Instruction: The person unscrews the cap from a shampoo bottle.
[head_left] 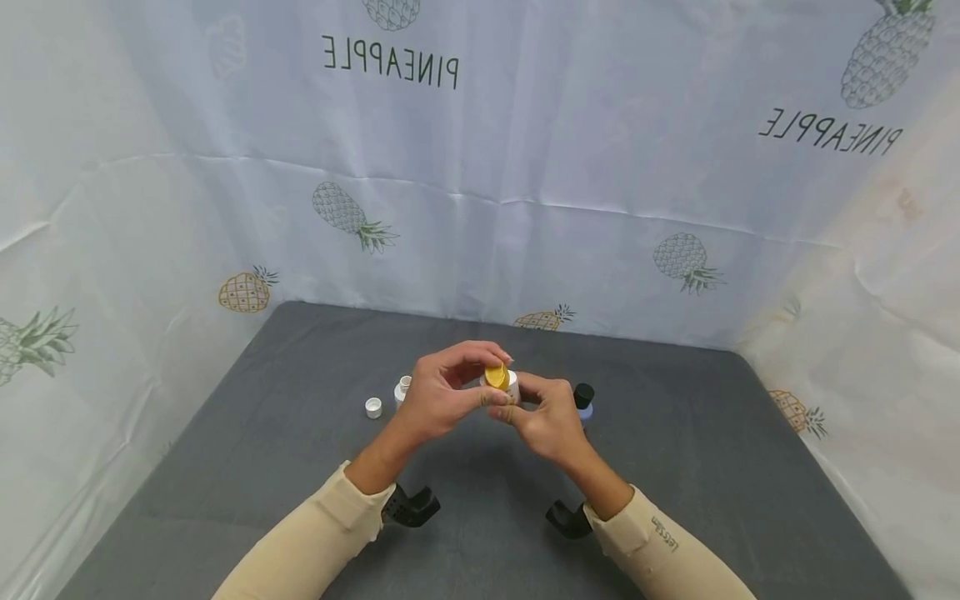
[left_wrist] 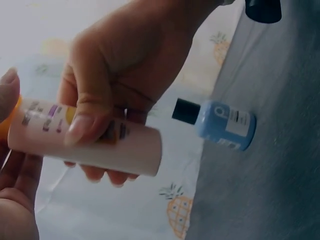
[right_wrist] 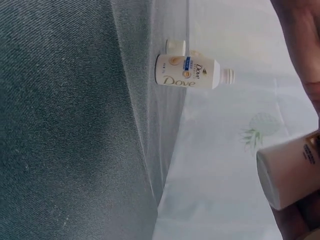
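Above the dark table, a white bottle [head_left: 513,388] with a yellow cap [head_left: 497,377] is held between both hands. My right hand [head_left: 551,418] grips the bottle's body; its thumb lies across the printed label in the left wrist view, where the bottle [left_wrist: 135,150] is tilted on its side. My left hand [head_left: 438,398] pinches the yellow cap between thumb and fingers. Only part of that cap [left_wrist: 6,127] shows there, at the left edge beside the left fingertips. In the right wrist view the bottle's base [right_wrist: 280,175] shows, and the cap is out of frame.
Behind my left hand stands an uncapped white Dove bottle [right_wrist: 187,72], with a loose white cap [head_left: 373,407] beside it on the grey-covered table [head_left: 480,533]. A blue bottle with a black cap [left_wrist: 227,125] stands beyond my right hand. A pineapple-print curtain [head_left: 480,242] surrounds the table.
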